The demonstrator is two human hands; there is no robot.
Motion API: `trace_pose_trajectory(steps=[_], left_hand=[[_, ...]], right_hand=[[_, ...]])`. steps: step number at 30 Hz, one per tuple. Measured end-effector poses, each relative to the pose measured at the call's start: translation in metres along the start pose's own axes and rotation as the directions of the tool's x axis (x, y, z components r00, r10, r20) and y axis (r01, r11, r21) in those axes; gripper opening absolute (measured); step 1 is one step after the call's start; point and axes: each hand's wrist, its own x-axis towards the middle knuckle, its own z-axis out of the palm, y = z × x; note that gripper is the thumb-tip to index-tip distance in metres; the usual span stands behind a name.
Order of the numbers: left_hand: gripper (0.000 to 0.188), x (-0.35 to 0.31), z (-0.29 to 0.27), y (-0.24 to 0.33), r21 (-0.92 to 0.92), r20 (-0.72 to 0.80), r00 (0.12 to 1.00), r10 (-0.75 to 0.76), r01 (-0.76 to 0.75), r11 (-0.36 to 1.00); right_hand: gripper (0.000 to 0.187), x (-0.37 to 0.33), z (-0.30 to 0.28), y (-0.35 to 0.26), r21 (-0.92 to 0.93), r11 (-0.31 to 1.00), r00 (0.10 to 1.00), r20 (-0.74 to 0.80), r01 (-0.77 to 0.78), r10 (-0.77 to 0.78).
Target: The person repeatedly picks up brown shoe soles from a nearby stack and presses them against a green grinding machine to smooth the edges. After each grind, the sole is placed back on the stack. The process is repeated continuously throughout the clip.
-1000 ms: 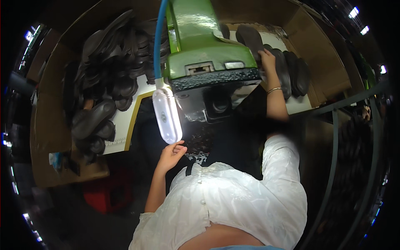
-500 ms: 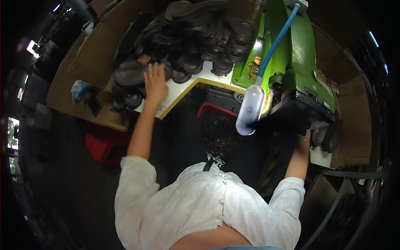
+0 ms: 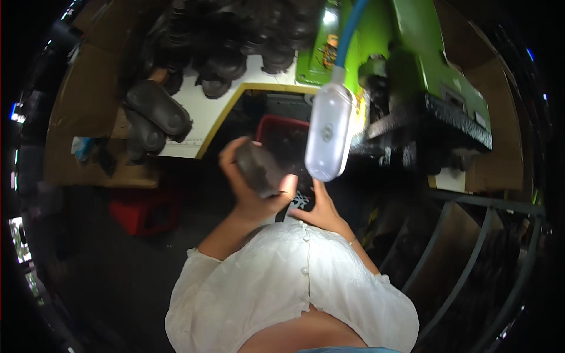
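A dark grey shoe sole (image 3: 258,169) is gripped in my left hand (image 3: 250,203), tilted in front of my body, with the fingers behind it and the thumb at its lower end. My right hand (image 3: 325,213) is just to the right, its thumb and finger spread apart and nothing visible in it. Some of its fingers are hidden by the white lamp (image 3: 329,132). More dark soles (image 3: 158,109) lie on the left part of the white table (image 3: 200,120).
A green machine (image 3: 412,70) with a black head stands at right, a blue cable (image 3: 351,29) running down to the lamp. A heap of soles (image 3: 229,29) fills the back. Below the table edge is a red bin (image 3: 268,122); cardboard (image 3: 73,117) borders the left, metal bars (image 3: 465,265) the lower right.
My left hand has come off the sole pile toward my body and now holds a sole. My right hand has moved from under the machine head to the middle. The view has shifted.
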Motion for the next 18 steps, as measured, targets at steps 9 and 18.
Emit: trace_pose_trajectory(steps=[9, 18], left_hand=[[0.029, -0.017, 0.075, -0.005, -0.353, 0.671, 0.713, -0.203, 0.548, 0.758], [0.027, 0.007, 0.069, 0.013, -0.409, 0.665, 0.676, -0.318, 0.686, 0.602]], right_hand=[[0.036, -0.026, -0.02, 0.034, 0.31, 0.797, 0.833, 0.397, -0.518, 0.386], [0.05, -0.067, -0.055, 0.038, 0.45, 0.672, 0.808, 0.319, -0.589, 0.495]])
